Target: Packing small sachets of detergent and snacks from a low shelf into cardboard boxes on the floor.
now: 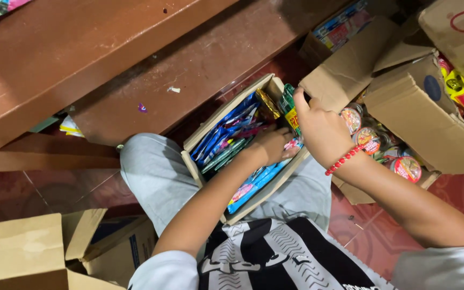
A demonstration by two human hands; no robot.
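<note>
A shallow open cardboard box [193,161] rests on my lap, packed with blue, green and pink snack packets [226,137]. My left hand [271,145] reaches down into the box, palm down, fingers among the packets. My right hand [320,129], with a red bead bracelet at the wrist, grips a green and yellow packet [289,110] standing at the box's far right corner.
A brown wooden counter [135,59] rises in front of my knees. At the right, an open carton [430,118] holds round lidded cups [404,166]. Another cardboard box [55,252] sits at the lower left on a red tiled floor [44,188].
</note>
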